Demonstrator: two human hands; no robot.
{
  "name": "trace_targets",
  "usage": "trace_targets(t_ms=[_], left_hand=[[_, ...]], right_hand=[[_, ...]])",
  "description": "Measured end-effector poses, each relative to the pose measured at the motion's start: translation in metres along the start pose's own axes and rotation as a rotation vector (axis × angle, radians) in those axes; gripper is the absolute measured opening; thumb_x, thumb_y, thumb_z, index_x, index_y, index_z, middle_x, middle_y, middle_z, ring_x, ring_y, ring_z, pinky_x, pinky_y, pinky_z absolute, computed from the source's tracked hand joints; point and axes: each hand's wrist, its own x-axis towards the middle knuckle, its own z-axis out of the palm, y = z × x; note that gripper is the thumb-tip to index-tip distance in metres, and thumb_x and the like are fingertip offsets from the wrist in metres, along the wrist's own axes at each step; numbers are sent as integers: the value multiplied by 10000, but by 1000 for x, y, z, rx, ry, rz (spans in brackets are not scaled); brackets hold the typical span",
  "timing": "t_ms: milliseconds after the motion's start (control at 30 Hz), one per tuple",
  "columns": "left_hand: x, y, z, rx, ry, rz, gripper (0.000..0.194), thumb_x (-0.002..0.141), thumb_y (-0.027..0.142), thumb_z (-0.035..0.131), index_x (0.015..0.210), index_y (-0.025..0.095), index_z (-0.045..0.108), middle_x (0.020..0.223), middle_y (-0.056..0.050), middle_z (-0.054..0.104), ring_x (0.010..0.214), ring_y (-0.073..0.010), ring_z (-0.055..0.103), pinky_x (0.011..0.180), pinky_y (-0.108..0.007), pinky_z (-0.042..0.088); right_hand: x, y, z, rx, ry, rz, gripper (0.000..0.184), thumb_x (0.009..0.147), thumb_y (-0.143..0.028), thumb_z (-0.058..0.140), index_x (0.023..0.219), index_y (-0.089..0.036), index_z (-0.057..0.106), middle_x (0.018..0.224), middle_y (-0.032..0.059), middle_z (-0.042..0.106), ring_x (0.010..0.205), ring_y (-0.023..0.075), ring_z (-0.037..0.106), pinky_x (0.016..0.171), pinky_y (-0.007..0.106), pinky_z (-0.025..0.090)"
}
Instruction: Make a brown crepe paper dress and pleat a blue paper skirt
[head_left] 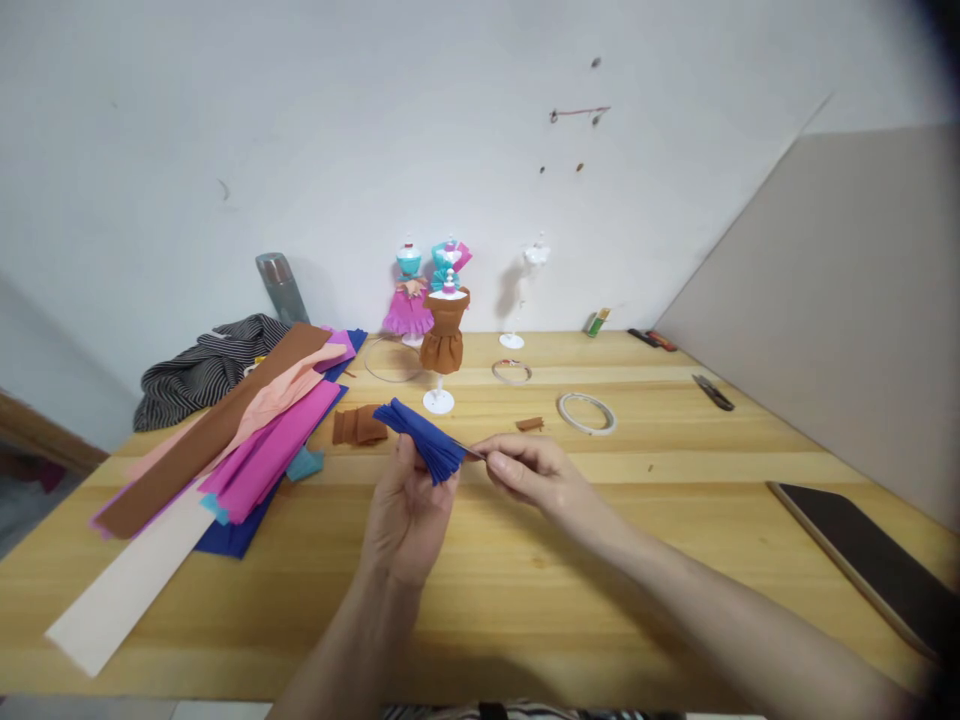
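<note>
Between the thumb and fingers of my left hand [409, 515] is a piece of blue crepe paper [424, 438], gathered into pleats that fan out at its edges. My right hand [536, 470] is closed in a pinch on a thin dark sliver [472, 453] whose kind I cannot make out. Its tip meets the right end of the blue paper. Just behind the hands stands a small white dress form [439, 402] wearing a brown crepe-paper dress [444, 335]. A folded brown paper piece [360, 427] lies left of the blue paper, and a small brown scrap [529, 424] lies beyond my right hand.
Crepe-paper strips [217, 430] and striped cloth [195, 370] cover the table's left side, near a bottle [281, 285]. Dressed forms [409, 300] and a bare form [512, 341] stand along the wall. Rightward lie a tape roll [587, 413], snips [714, 393] and a dark phone-like slab [862, 560].
</note>
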Motion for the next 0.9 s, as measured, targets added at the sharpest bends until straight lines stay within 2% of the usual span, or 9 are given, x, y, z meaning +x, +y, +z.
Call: trace_targets(t_ms=[100, 267, 433, 700, 900], left_hand=[[2, -1, -2, 46, -17, 2, 331, 947, 207, 337, 1046, 220, 652, 819, -9, 724, 777, -105, 655, 810, -262, 491], [3, -2, -2, 30, -27, 14, 316, 942, 194, 352, 1050, 230, 647, 838, 1, 722, 804, -103, 654, 844, -267, 483], [1, -2, -2, 11, -3, 10, 303, 940, 183, 358, 1043, 202, 643, 836, -12, 718, 786, -103, 651, 816, -266, 493], [3, 1, -3, -33, -13, 32, 288, 936, 170, 373, 1040, 191, 640, 797, -19, 710, 764, -103, 649, 739, -243, 502], [3, 0, -3, -38, -1, 16, 268, 932, 156, 381, 1011, 162, 637, 821, -33, 713, 783, -111, 657, 741, -247, 511]], right_hand=[[-9, -4, 1, 20, 5, 12, 457, 750, -533, 582, 908, -108, 638, 563, -25, 418, 507, 88, 334, 463, 234, 222], [-10, -5, 4, 17, -2, 56, 413, 736, -482, 610, 893, -101, 640, 568, -25, 437, 514, 87, 354, 478, 234, 244], [-4, 2, 3, 34, 22, 80, 427, 718, -465, 623, 916, -88, 641, 560, -25, 456, 485, 76, 345, 453, 227, 235], [0, 6, -1, 66, -15, 104, 428, 749, -470, 586, 916, -84, 663, 515, -24, 454, 430, 57, 291, 413, 219, 168], [0, 3, 0, 50, -12, 74, 387, 746, -455, 604, 887, -100, 665, 545, -15, 465, 458, 65, 338, 415, 219, 181]])
